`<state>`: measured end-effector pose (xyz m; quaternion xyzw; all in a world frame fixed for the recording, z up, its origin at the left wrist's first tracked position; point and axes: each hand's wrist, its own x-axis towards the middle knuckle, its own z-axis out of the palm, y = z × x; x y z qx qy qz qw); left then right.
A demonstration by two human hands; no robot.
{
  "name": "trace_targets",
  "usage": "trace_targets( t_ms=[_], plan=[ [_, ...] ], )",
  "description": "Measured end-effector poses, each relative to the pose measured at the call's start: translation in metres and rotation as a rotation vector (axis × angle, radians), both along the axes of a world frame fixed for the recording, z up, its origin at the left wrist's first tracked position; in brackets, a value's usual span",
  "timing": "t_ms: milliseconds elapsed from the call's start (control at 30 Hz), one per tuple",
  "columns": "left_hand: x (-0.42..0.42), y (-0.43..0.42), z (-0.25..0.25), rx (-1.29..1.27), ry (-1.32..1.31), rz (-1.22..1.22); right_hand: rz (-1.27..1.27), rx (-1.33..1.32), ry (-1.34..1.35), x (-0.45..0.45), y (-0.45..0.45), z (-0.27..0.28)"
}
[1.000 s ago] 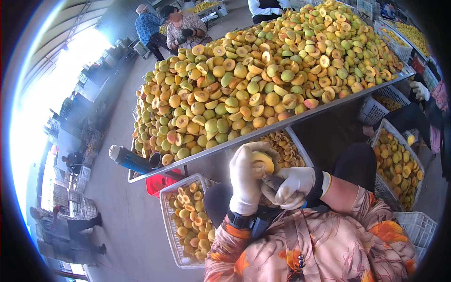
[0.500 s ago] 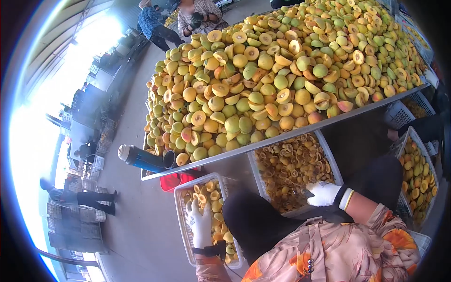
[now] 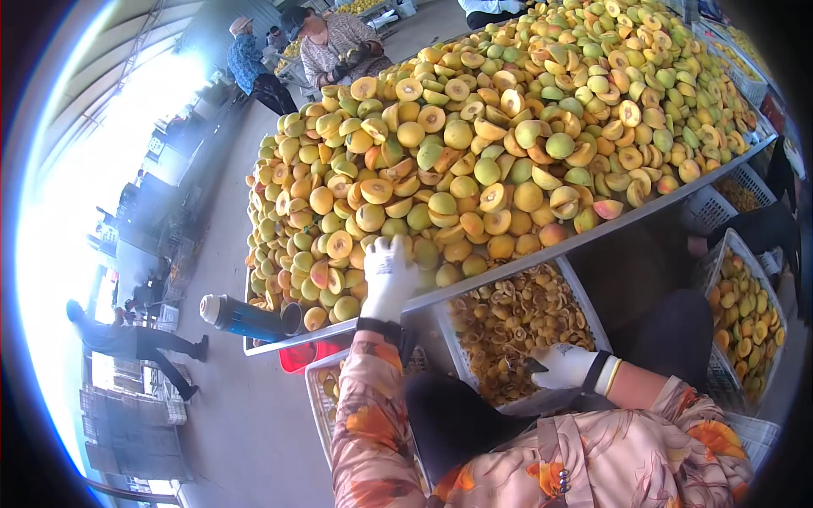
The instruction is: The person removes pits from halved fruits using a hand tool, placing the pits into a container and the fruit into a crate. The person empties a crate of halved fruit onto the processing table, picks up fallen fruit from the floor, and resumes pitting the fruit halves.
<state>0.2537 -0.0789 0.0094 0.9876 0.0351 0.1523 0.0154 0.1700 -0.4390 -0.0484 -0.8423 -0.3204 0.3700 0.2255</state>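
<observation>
My left hand (image 3: 389, 275), in a white glove, reaches over the near edge of a tray table (image 3: 474, 286). Its fingers are stretched out over a heap of yellow-green stone fruit (image 3: 457, 135), many cut in half, that look like apricots or small peaches. No fruit shows in its grasp. My right hand (image 3: 566, 366), also gloved, is closed above a crate (image 3: 586, 296) of brown-yellow ring-like fruit scraps (image 3: 517, 317). A small dark thing (image 3: 535, 366) sticks out at its fingers; its kind cannot be made out.
A blue thermos (image 3: 246, 317) lies at the table's left corner, above a red container (image 3: 298, 357). My left sleeve partly covers a white crate (image 3: 318, 398). Another crate of fruit (image 3: 745, 317) stands at right. People stand beyond the table, and one person (image 3: 140, 343) walks at left.
My left hand has gone from the left crate of fruit pieces up to the heap on the table. My right hand has shifted slightly left and down over the scrap crate.
</observation>
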Motion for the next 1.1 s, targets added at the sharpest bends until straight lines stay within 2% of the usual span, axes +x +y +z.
trace_targets(
  t_ms=[33,100,133,233,267,367,500,600,767,867,967,1067,1100],
  plan=[
    [-0.013,0.004,-0.002,-0.142,-0.188,-0.006,-0.024,0.023,-0.005,0.001,0.0,0.0],
    [-0.039,0.01,-0.005,-1.142,-0.238,0.072,-0.1,0.211,-0.108,0.001,0.001,0.003],
    [-0.059,-0.002,0.003,-1.382,-0.285,-0.007,-0.137,0.32,-0.156,0.0,0.003,0.014],
    [-0.115,-0.059,0.019,-1.017,-0.481,-0.067,-0.196,0.579,-0.278,-0.014,0.016,0.067],
    [-0.13,-0.082,0.031,-1.364,-0.451,-0.037,-0.165,0.619,-0.322,-0.019,0.021,0.086],
    [-0.157,-0.111,0.029,-1.78,-0.339,-0.101,-0.097,0.686,-0.365,-0.037,0.028,0.114],
    [-0.181,-0.161,0.052,-1.493,-0.374,-0.102,-0.077,0.772,-0.449,-0.06,0.023,0.128],
    [-0.198,-0.196,0.084,-1.724,-0.409,-0.033,-0.12,0.841,-0.472,-0.073,0.016,0.129],
    [-0.208,-0.218,0.077,-1.679,-0.51,-0.096,-0.163,0.879,-0.52,-0.087,0.011,0.11],
    [-0.211,-0.225,0.08,-1.622,-0.539,-0.121,-0.179,0.735,-0.493,-0.093,0.001,0.117],
    [-0.216,-0.216,0.084,-1.526,-0.368,-0.117,-0.03,0.591,-0.551,-0.089,-0.014,0.14],
    [-0.211,-0.216,0.091,-1.443,-0.319,-0.147,0.017,0.622,-0.44,-0.081,-0.021,0.136],
    [-0.21,-0.211,0.092,-1.482,-0.21,-0.144,0.031,0.598,-0.365,-0.079,-0.025,0.143]
  ],
)
